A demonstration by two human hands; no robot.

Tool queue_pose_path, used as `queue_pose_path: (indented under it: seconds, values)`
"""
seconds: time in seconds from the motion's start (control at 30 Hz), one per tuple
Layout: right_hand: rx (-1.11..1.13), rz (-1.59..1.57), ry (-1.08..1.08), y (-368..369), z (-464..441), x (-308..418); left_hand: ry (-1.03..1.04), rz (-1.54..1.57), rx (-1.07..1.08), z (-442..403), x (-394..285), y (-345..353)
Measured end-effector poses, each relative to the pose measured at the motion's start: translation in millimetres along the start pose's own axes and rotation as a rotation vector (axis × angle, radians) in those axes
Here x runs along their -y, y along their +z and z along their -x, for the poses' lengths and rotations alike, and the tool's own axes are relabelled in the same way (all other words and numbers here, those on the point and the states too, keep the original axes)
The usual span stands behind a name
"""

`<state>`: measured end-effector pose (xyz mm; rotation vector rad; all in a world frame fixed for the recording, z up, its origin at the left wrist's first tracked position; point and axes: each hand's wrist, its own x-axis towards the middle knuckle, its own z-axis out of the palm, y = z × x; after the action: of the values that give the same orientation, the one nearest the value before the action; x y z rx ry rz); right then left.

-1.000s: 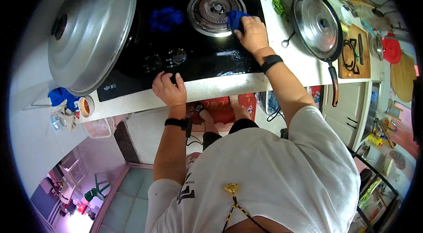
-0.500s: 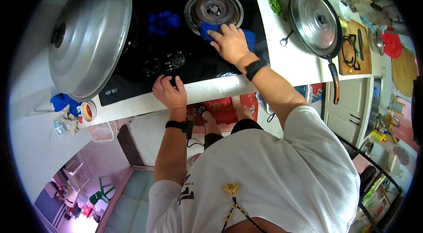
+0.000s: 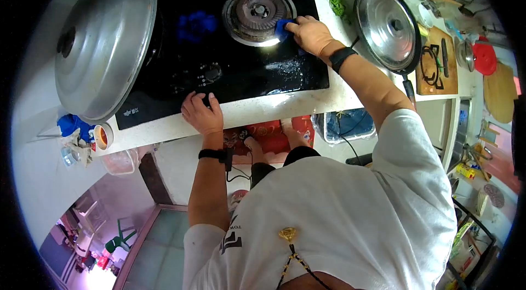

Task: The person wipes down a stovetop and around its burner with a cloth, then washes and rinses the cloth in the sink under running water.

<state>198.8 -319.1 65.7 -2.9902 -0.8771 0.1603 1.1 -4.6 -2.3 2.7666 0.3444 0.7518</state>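
My right hand is closed on a blue cloth, pressed at the lower right rim of the round metal burner. The burner is set in a black glass stovetop, where wet streaks shine below the hand. My left hand rests at the front edge of the stovetop near a control knob, fingers apart and holding nothing. A large domed metal lid covers the left part of the stove.
On the right of the counter are a lidded black pan, green herbs and a cutting board with a knife and a black rack on it. At the left end stand a small bowl and a blue rag.
From the burner's lower edge, my right hand has moved right and up with the cloth, which is now more bunched. My left hand stays at the stove edge.
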Motion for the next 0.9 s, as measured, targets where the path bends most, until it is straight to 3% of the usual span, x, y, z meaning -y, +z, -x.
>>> queue_pose_path:
  seconds: [0.07, 0.17, 0.3, 0.4, 0.47, 0.6, 0.73, 0.8, 0.83, 0.9]
  values:
    - [-0.004, -0.018, -0.022, -2.2, -4.3, -5.4, -0.001, 0.009, -0.009, -0.2, 2.0, -0.9]
    - [-0.249, -0.134, 0.103, -0.4, 2.4, -2.9, 0.001, 0.025, -0.003, -2.1, 0.1, -0.7]
    - [-0.407, -0.085, 0.197, 20.5, -2.6, 15.3, 0.011, -0.030, 0.019, -1.3, -3.3, -4.5]
    - [-0.360, -0.102, 0.277, 28.5, -9.1, 23.9, 0.012, -0.002, 0.007, 0.6, -3.5, -1.6]
    - [-0.343, -0.166, 0.163, 27.8, 2.5, 41.4, 0.004, -0.014, 0.031, -1.0, -5.4, -5.5]
    - [-0.326, -0.284, 0.147, 18.3, 17.8, 48.4, -0.023, -0.007, 0.030, -0.1, -3.9, -4.2]
    - [-0.409, -0.753, 0.072, -9.9, 29.4, 25.7, 0.031, -0.020, -0.005, -3.7, -11.1, -6.4]
    - [0.033, -1.324, 0.327, -39.8, 40.4, 21.1, 0.112, 0.330, 0.160, -9.0, -26.3, 0.5]
    - [0.042, -1.324, 0.326, -39.2, 44.4, 18.3, 0.058, 0.488, 0.231, -14.4, -50.9, -4.4]
    - [0.140, -1.786, 0.287, -37.5, 49.6, 15.1, -0.160, 0.868, 0.425, -21.8, -94.4, -4.2]
